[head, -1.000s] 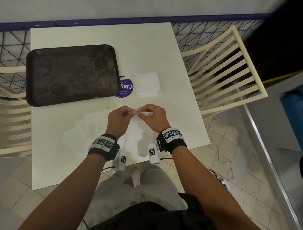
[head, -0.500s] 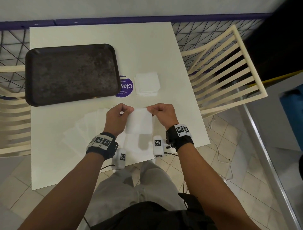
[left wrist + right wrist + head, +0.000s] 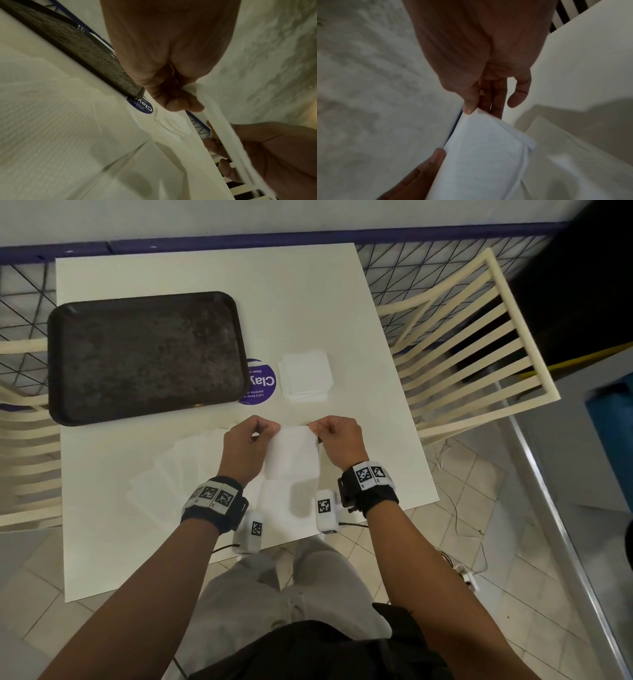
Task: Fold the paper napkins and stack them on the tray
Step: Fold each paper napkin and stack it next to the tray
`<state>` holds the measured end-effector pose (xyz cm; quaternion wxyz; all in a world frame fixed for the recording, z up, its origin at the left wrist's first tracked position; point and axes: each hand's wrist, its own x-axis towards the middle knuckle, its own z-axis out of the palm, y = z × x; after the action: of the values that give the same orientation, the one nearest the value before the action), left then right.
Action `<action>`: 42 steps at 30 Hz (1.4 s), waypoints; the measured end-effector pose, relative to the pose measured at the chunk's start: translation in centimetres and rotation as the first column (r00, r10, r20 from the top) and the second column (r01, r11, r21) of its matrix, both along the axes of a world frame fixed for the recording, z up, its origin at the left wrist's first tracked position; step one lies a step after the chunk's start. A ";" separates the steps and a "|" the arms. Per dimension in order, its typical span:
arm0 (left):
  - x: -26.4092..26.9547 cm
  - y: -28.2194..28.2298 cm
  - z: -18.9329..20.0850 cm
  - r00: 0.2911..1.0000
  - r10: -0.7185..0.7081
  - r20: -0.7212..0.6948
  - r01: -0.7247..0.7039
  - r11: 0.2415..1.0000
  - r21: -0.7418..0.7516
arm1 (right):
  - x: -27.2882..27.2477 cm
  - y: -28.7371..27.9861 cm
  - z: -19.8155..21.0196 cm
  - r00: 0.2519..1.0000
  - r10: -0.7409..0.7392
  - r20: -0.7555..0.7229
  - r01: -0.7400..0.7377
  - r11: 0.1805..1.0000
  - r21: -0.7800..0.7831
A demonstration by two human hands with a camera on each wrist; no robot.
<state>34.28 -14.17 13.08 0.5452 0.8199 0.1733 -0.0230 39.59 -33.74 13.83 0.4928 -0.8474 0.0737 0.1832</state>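
Note:
A white paper napkin (image 3: pixel 293 451) hangs above the table, held up by its two top corners. My left hand (image 3: pixel 251 440) pinches the left corner and my right hand (image 3: pixel 337 440) pinches the right one. The left wrist view shows the napkin (image 3: pixel 221 129) edge-on between both hands. In the right wrist view thumb and fingers clamp the napkin (image 3: pixel 484 155). Several unfolded napkins (image 3: pixel 178 474) lie fanned on the table under my left wrist. A small stack of folded napkins (image 3: pixel 305 376) sits beyond my hands. The dark tray (image 3: pixel 144 354) stands bare at the far left.
A round purple sticker (image 3: pixel 260 385) lies between the tray and the folded stack. Cream slatted chairs (image 3: pixel 472 337) flank the white table (image 3: pixel 308 296) on both sides. A wire-mesh railing runs behind the table. Tiled floor shows below the near edge.
A second ago my hands were close together with the napkin bunched between the fingertips. They have since moved apart, and the napkin now hangs spread as a flat square.

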 end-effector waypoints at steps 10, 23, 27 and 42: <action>1.5 0.1 -0.4 0.995 0.104 0.001 -0.104 0.994 -0.013 | -0.9 -0.9 -0.1 0.976 0.111 -0.189 -0.102 0.993 0.055; 0.6 0.1 -3.3 0.961 0.046 -0.273 -0.075 0.992 -0.097 | 14.8 -0.1 -1.2 0.999 -0.025 0.039 0.034 0.970 -0.239; 0.3 0.2 -3.7 0.950 0.064 -0.306 -0.093 0.992 -0.081 | 17.1 0.5 -2.8 1.000 -0.001 0.003 0.002 0.942 -0.335; 0.0 0.3 -4.8 0.922 -0.016 -0.388 0.043 0.997 0.061 | 7.7 -1.1 -3.9 0.993 -0.098 0.068 0.109 0.978 -0.180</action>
<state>34.32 -13.92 8.27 0.4715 0.8199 0.2659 -0.1865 47.24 -34.79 9.95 0.4237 -0.8891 0.1198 0.1248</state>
